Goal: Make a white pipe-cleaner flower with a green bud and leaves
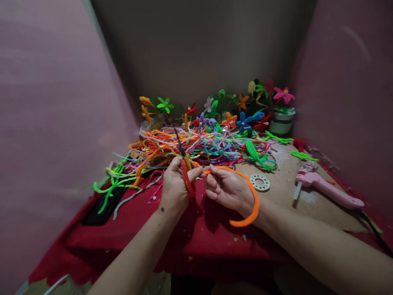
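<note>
My left hand (175, 186) is closed around scissors (186, 176) with red and yellow handles, their narrow dark tip pointing up and away. An orange pipe cleaner (254, 196) runs between my two hands. My right hand (229, 188) pinches it between thumb and fingertips, and its loose length curls over my right wrist. The near end of the strip passes by my left thumb; whether that thumb presses on it is hard to see. Just beyond both hands lies a tangled heap of coloured pipe cleaners (172, 141).
Pipe-cleaner flowers (242, 122) and a pale pot (281, 122) stand at the back. To the right, a pink glue gun (328, 189) and a white ring with holes (260, 182) rest on a brown board (282, 196). A black phone-like slab (102, 209) lies left on the red cloth (138, 229).
</note>
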A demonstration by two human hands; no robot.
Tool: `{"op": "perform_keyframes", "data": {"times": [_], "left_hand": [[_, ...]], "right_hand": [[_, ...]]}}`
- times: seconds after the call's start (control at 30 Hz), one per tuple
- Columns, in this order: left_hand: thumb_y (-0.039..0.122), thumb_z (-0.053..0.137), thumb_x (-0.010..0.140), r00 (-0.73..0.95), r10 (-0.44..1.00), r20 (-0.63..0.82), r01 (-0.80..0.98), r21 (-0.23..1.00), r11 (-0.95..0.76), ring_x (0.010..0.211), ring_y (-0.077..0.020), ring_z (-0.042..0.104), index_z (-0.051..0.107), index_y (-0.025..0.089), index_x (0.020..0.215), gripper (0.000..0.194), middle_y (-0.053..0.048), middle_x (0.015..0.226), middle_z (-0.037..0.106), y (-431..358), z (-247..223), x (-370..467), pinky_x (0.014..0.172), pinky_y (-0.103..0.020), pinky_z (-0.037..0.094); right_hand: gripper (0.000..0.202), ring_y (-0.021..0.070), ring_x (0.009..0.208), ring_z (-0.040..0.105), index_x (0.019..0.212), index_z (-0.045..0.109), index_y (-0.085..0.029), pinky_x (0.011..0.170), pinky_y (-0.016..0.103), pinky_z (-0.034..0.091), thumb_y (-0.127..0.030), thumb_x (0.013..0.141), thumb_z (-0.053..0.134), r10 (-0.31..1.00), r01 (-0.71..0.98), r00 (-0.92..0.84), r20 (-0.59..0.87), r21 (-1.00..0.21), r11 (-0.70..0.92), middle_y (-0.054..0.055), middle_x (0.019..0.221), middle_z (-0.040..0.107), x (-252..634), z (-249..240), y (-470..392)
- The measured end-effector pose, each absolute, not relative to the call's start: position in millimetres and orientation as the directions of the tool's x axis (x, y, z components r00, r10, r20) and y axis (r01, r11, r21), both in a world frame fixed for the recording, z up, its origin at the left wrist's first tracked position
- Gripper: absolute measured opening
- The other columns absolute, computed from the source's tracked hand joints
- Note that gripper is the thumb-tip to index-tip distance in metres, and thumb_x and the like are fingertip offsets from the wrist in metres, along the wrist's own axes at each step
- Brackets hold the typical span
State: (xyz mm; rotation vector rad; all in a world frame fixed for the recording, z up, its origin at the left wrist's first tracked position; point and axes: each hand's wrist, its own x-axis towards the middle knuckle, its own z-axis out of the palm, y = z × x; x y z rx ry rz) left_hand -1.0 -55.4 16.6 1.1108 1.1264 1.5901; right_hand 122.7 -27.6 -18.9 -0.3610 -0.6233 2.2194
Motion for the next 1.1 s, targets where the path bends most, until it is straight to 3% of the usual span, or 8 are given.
{"op": "perform_keyframes", "data": {"times": [0.13, 0.23, 0.4, 0.63, 0.83, 1.1], "left_hand": [[0.013, 0.073, 0.056, -0.34, 0.919, 0.202, -0.249, 0.923, -0.294, 0.05, -0.0072, 0.058, 0.056, 0.014, 0.073, 0.024, 0.004, 0.064, 0.06, -53.1, 23.3, -14.2, 0.049, -0.017, 0.044], [0.009, 0.071, 0.056, -0.432, 0.87, 0.236, -0.294, 0.875, -0.384, 0.049, -0.0061, 0.057, 0.058, 0.014, 0.07, 0.02, 0.005, 0.062, 0.06, -50.6, 27.4, -27.5, 0.049, -0.016, 0.045], [0.006, 0.071, 0.054, -0.55, 0.797, 0.251, -0.27, 0.849, -0.454, 0.048, -0.0061, 0.057, 0.058, 0.014, 0.065, 0.02, 0.006, 0.058, 0.059, -48.1, 27.2, -46.4, 0.048, -0.016, 0.046], [0.007, 0.072, 0.053, -0.545, 0.809, 0.221, -0.254, 0.876, -0.411, 0.048, -0.0067, 0.057, 0.058, 0.012, 0.062, 0.017, 0.004, 0.058, 0.059, -51.3, 19.5, -52.3, 0.045, -0.015, 0.045], [0.005, 0.071, 0.054, -0.513, 0.822, 0.247, -0.289, 0.852, -0.436, 0.048, -0.0065, 0.057, 0.059, 0.013, 0.065, 0.018, 0.004, 0.061, 0.06, -56.1, 22.2, -56.0, 0.048, -0.016, 0.046], [0.007, 0.073, 0.049, -0.581, 0.794, 0.181, -0.251, 0.888, -0.386, 0.048, -0.0064, 0.055, 0.055, 0.013, 0.065, 0.025, 0.005, 0.06, 0.059, -54.7, 14.2, -61.9, 0.046, -0.016, 0.043]], "right_hand": [[0.028, 0.008, 0.038, 0.047, 0.073, 0.055, -0.014, 0.041, 0.018, 0.04, -0.025, 0.093, 0.038, 0.848, -0.721, -0.481, -0.223, -0.45, -0.527, -0.002, 0.046, 0.053, 125.7, -13.3, -18.7], [0.026, 0.0077, 0.039, 0.048, 0.075, 0.057, -0.013, 0.043, 0.018, 0.043, -0.023, 0.092, 0.04, 0.868, -0.741, -0.416, -0.27, -0.453, -0.496, -0.001, 0.047, 0.054, 127.6, -12.3, -14.6], [0.017, 0.008, 0.044, 0.051, 0.075, 0.061, -0.012, 0.048, 0.021, 0.047, -0.018, 0.087, 0.05, 0.896, -0.719, -0.373, -0.24, -0.536, -0.442, 0.002, 0.057, 0.061, 126.4, -16.5, -15.8], [0.015, 0.008, 0.052, 0.055, 0.077, 0.064, -0.008, 0.057, 0.022, 0.051, -0.003, 0.08, 0.051, 0.907, -0.719, -0.376, -0.188, -0.558, -0.414, 0.005, 0.064, 0.063, 124.0, -17.1, -16.0], [0.013, 0.0082, 0.052, 0.054, 0.074, 0.065, -0.009, 0.059, 0.024, 0.052, -0.001, 0.074, 0.056, 0.93, -0.736, -0.313, -0.192, -0.57, -0.365, 0.002, 0.063, 0.061, 123.7, -16.4, -15.3], [0.018, 0.0085, 0.051, 0.056, 0.076, 0.064, -0.013, 0.055, 0.021, 0.05, -0.001, 0.063, 0.063, 0.929, -0.731, -0.356, -0.097, -0.591, -0.341, 0.001, 0.061, 0.062, 126.1, -6.6, -23.7]]}}
